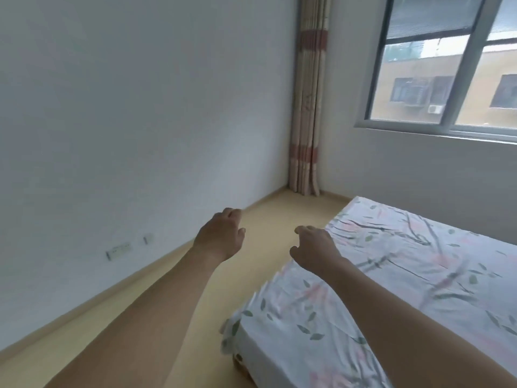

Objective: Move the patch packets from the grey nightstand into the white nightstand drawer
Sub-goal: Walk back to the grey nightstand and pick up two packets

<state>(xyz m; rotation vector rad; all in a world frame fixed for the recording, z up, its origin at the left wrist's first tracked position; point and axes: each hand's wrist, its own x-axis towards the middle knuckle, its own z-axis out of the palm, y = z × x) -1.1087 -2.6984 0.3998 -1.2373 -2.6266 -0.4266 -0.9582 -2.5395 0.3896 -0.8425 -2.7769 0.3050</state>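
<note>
Patch packets lie in neither grip: left hand (pixel 221 236) and right hand (pixel 314 249) hover loosely curled, released, above the floor (pixel 268 217) beside the bed (pixel 391 275).

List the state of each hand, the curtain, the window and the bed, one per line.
left hand: held out over the floor, fingers loosely curled, holding nothing.
right hand: held out by the bed's edge, fingers loosely curled, holding nothing.
curtain: drawn back, bunched in the corner.
window: appears closed.
bed: covered with a floral sheet.
</note>
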